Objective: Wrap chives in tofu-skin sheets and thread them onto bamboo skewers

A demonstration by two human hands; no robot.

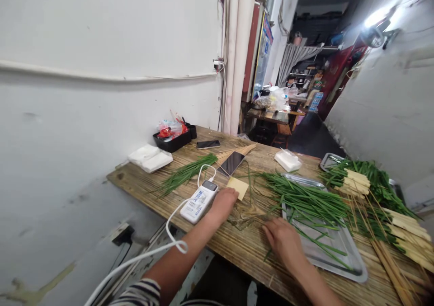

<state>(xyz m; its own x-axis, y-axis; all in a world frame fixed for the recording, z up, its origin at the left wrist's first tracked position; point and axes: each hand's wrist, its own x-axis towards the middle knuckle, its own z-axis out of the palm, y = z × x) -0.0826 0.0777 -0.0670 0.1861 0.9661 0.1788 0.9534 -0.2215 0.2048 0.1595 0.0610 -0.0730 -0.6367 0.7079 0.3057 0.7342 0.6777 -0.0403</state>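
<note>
In the lower middle of the frame, between the left hand (pixel 225 204) and the right hand (pixel 283 238), the wooden table (pixel 251 240) offers a bare passage. Above centre, there is also room between the dark phone (pixel 231 163) and the white packet (pixel 288 160). Left of centre, the power bank (pixel 200 202) blocks the way beside the left forearm, and its thick cable (pixel 135 254) crosses the lower left. On the right, the metal tray (pixel 354 258) is an obstacle, and long green stalks (pixel 308 197) overhang its left rim. At far right, wooden skewers (pixel 389 267) leave little room.
</note>
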